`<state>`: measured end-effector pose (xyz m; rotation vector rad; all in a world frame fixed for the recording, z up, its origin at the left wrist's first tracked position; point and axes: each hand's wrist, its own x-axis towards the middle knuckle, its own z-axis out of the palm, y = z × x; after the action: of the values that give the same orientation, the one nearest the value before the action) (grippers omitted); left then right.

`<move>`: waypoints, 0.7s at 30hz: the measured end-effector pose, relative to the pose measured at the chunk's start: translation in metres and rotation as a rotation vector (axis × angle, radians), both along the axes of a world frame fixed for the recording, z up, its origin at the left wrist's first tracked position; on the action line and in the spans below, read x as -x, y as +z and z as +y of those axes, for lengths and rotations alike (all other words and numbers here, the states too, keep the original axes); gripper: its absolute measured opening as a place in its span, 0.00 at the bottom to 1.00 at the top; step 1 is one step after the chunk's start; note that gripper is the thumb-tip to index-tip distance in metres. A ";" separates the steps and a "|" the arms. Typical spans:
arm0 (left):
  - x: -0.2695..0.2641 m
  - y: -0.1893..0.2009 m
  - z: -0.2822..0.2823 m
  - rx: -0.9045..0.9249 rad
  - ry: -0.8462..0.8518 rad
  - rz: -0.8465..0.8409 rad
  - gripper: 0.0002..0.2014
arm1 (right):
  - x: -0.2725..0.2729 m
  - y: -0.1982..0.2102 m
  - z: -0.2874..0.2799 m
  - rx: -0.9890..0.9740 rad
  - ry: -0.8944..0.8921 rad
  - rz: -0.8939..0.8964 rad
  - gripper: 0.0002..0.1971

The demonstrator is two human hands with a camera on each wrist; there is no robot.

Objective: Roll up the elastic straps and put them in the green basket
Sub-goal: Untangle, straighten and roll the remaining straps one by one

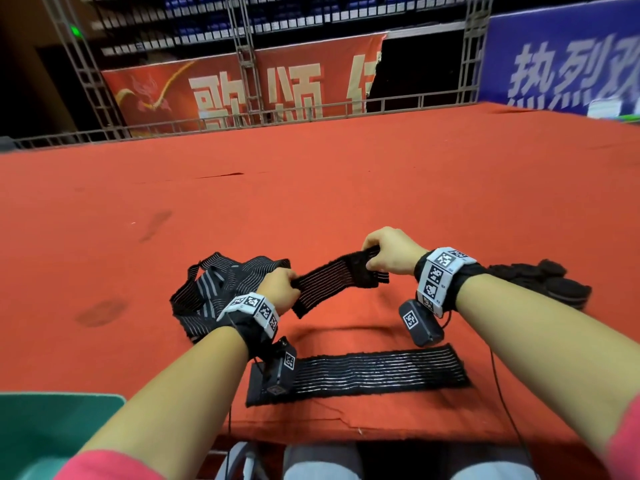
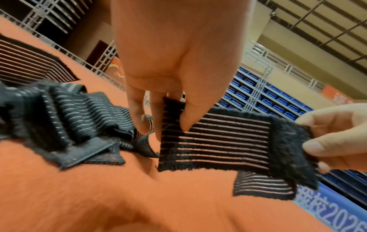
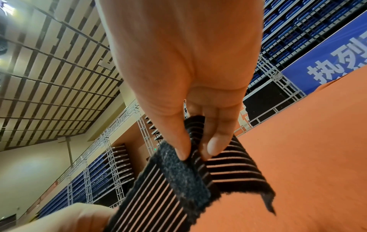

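A corner of the green basket (image 1: 52, 420) is seen nearest the viewer, at the table's near edge, to the left of the flat strap (image 1: 360, 375). That flat strap is laid out lengthwise on the red table (image 1: 311, 188), black with pale stripes, just beyond the near edge.

Beyond the flat strap, a second strap, the held strap (image 1: 329, 282), is lifted off the cloth and stretched between both hands. Its left end is pinched by the left hand (image 1: 278, 289), thumb pressed on top and fingers curled beneath, as the left wrist view shows. Its right end, where a fuzzy black fastening patch (image 2: 292, 150) sits, is clamped by the right hand (image 1: 391, 252) between thumb and fingertips, with a short tail folded under.

Left of the held strap and beyond the left wrist, a loose heap of straps (image 1: 221, 289) is piled on the table, touching the cloth and tangled. To the right of the right wrist, a dark pile of rolls (image 1: 550, 282) rests on the table.

Beyond the table's far edge, a metal railing (image 1: 311, 112), a red banner (image 1: 242, 88) and a blue banner (image 1: 561, 64) are seen.
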<state>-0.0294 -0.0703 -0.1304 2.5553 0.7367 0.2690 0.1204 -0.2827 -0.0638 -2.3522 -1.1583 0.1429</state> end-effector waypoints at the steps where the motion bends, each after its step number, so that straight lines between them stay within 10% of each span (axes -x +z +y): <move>1: 0.004 0.000 0.001 0.003 0.018 0.001 0.08 | 0.001 0.000 -0.002 0.006 -0.005 -0.004 0.09; 15: 0.065 0.019 0.007 0.065 0.171 -0.201 0.01 | 0.022 -0.004 -0.057 0.201 -0.110 -0.141 0.07; 21: 0.088 0.011 -0.006 0.379 0.242 -0.359 0.05 | 0.035 -0.022 -0.081 0.294 -0.166 -0.169 0.10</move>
<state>-0.1175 -0.0762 -0.1199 1.9913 0.8603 0.5881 0.0850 -0.3634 -0.0859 -2.7544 -1.0725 0.0592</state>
